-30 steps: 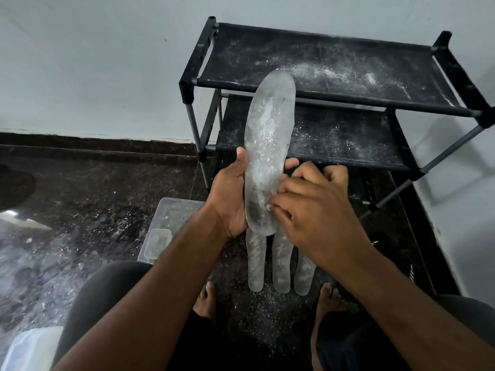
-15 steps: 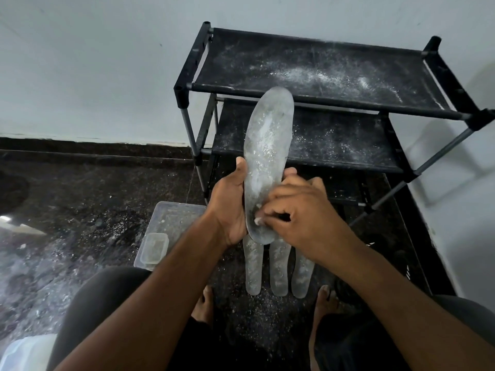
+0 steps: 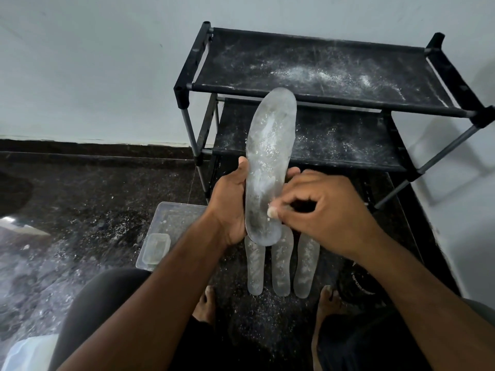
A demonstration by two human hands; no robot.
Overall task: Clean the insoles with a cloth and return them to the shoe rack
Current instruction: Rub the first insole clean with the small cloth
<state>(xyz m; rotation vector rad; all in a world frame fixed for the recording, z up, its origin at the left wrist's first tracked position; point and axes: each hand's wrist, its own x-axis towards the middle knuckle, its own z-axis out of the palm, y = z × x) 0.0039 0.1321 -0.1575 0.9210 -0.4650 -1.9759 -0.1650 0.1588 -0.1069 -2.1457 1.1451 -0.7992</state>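
Insole (image 3: 269,167) gripped upright by left hand (image 3: 230,207), thumb and fingers curled round its edges, steadied so right hand's (image 3: 324,210) curled, cloth-less fingertips can rub its heel.

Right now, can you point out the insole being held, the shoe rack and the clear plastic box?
held insole (image 3: 269,156), head view, on its dusty middle.
shoe rack (image 3: 308,62), head view, on the top shelf's fabric.
clear plastic box (image 3: 174,218), head view, on its bare floor.

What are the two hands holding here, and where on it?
The left hand grips an upright insole round its lower half, near the heel. The right hand, fingers curled, touches the insole's lower right edge; whether it holds a cloth cannot be told.
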